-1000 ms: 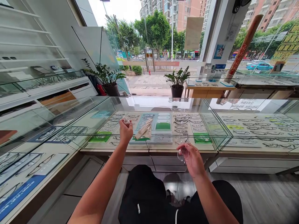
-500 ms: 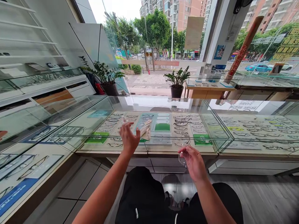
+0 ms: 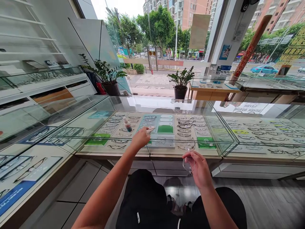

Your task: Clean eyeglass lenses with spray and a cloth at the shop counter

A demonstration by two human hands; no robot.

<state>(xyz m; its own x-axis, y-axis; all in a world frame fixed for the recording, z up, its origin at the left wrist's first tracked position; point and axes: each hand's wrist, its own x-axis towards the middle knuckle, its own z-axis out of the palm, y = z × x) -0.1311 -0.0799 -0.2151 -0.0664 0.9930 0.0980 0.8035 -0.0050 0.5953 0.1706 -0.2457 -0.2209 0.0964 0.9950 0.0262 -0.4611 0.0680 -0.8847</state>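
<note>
My left hand (image 3: 141, 138) is over the glass display counter (image 3: 152, 106), its fingers closed on a pale cloth (image 3: 150, 129) that mostly hides under and beyond them. Just left of that hand stands a small spray bottle (image 3: 128, 125) with a clear top and a dark label, on the counter's glass. Near the counter's front edge, my right hand (image 3: 199, 167) holds a pair of thin-rimmed eyeglasses (image 3: 188, 164) between thumb and fingers. One round lens hangs below the fingertips; part of the frame is hidden by the hand.
Rows of eyeglasses (image 3: 186, 124) and green cards (image 3: 206, 142) lie inside the counter. Another glass case (image 3: 30, 162) runs along the left. Potted plants (image 3: 180, 92) stand beyond the counter, before a glass door. My knees (image 3: 143, 197) are close under the front edge.
My left hand has moved right and down from beside the bottle, and its spread fingers have closed on the cloth. The bottle now shows fully. My right hand keeps holding the eyeglasses.
</note>
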